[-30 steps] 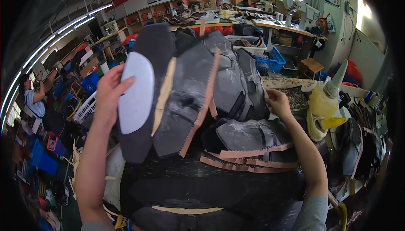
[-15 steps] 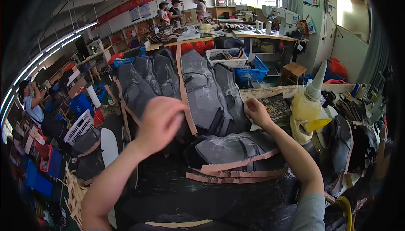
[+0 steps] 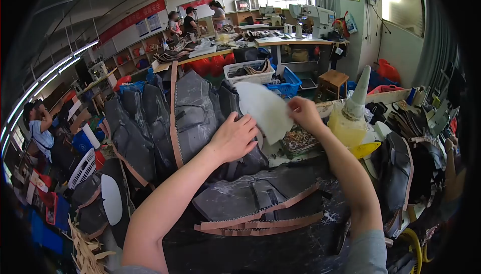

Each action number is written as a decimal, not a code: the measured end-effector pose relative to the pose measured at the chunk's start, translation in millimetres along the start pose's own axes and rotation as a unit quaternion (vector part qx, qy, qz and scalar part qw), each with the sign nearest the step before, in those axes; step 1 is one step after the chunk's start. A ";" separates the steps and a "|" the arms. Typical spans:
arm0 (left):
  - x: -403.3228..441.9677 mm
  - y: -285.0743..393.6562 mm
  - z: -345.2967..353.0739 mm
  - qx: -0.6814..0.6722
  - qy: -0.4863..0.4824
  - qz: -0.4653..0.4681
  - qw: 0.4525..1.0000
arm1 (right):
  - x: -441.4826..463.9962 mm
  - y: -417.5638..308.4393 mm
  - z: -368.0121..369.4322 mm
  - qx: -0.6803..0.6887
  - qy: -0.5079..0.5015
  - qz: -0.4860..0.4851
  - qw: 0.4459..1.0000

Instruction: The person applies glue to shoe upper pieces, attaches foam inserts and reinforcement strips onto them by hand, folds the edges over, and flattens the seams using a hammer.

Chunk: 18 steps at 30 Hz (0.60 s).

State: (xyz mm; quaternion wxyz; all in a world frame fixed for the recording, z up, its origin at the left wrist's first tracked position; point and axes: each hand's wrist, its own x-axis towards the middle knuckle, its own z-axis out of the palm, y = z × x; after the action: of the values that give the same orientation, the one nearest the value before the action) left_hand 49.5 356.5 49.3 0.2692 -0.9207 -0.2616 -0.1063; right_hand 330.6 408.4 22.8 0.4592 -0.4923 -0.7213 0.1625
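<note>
My right hand (image 3: 304,114) pinches the right edge of a pale, thin curved piece (image 3: 263,108), slightly blurred, raised in front of the white basket. My left hand (image 3: 235,138) lies just left of it, fingers a little apart, over a dark grey cut piece (image 3: 250,163) standing in a row. Beside that hand stands a bigger dark grey piece (image 3: 194,118) with a brown zigzag-edged strip (image 3: 175,118) along its side. Below both hands, a stack of similar dark pieces (image 3: 240,196) lies flat with brown strips along the front edges.
At right stands a yellowish glue pot (image 3: 346,128) with a pale cone on top and a yellow spout. A scrap-filled tray (image 3: 305,139) sits before it. Behind are a white basket (image 3: 248,76) and blue crate (image 3: 288,84). Other people stand farther back and at far left.
The pale piece now shows in my right hand. My left hand has moved right and down toward it. The view has turned, so the stacks sit farther left.
</note>
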 end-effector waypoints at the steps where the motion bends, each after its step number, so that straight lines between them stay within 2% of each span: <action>1: 0.5 2.0 -4.0 -0.015 -0.037 -0.003 0.999 | 0.7 -8.9 -23.5 0.036 -0.012 0.029 0.999; 2: -1.1 1.9 4.1 -0.018 -0.032 -0.001 0.999 | -3.6 -18.6 -44.6 0.069 -0.023 0.059 0.996; 4: 0.6 -3.6 24.8 -0.071 -0.021 0.011 0.997 | -20.8 -42.7 -73.2 0.044 -0.031 0.024 0.998; 5: 3.3 -1.7 21.0 -0.074 -0.011 0.016 0.997 | -34.8 -59.6 -81.4 0.106 -0.039 0.051 0.992; 6: 4.7 -1.1 17.7 -0.157 0.025 -0.032 0.987 | -46.1 -68.5 -85.6 0.171 -0.047 0.076 0.981; 7: 5.1 0.1 13.7 -0.238 0.058 -0.082 0.966 | -54.0 -64.3 -88.5 0.207 -0.056 0.053 0.975; 8: 10.7 7.7 -6.1 -0.409 0.048 -0.118 0.903 | -64.6 -75.5 -87.8 0.205 -0.057 0.053 0.976; 9: 10.4 19.5 -26.8 -0.408 0.049 -0.122 0.903 | -76.0 -92.2 -84.6 0.270 -0.032 0.071 0.960; 10: 8.6 31.9 -47.9 -0.593 0.032 -0.129 0.794 | -85.1 -106.5 -77.6 0.334 -0.009 0.089 0.938; 11: 5.3 44.3 -67.8 -0.750 0.017 -0.132 0.648 | -90.5 -111.3 -66.1 0.355 -0.002 0.097 0.930; 12: -2.5 60.4 -84.8 -0.751 0.105 -0.163 0.631 | -97.6 -121.1 -54.1 0.359 -0.011 0.096 0.928; 14: -20.3 61.9 -93.8 -0.743 0.109 -0.212 0.626 | -112.8 -147.3 -32.9 0.377 -0.005 0.094 0.921; 15: -33.6 63.4 -103.0 -0.703 0.113 -0.233 0.662 | -120.6 -160.5 -22.9 0.346 -0.041 0.056 0.936; 16: -46.1 60.6 -120.6 -0.698 0.114 -0.245 0.663 | -130.9 -172.4 -10.9 0.336 -0.056 0.048 0.939; 17: -58.5 54.3 -139.8 -0.578 0.054 -0.242 0.777 | -138.6 -181.6 0.6 0.327 -0.073 0.040 0.941; 18: -74.0 49.4 -151.9 -0.442 -0.012 -0.233 0.866 | -140.7 -185.3 9.4 0.354 -0.124 0.068 0.924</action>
State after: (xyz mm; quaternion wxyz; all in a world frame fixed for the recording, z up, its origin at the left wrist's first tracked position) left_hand 5.6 205.9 129.0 -0.2020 -0.8567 -0.3971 -0.2598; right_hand 232.1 203.7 74.5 0.4985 -0.3211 -0.6328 0.4979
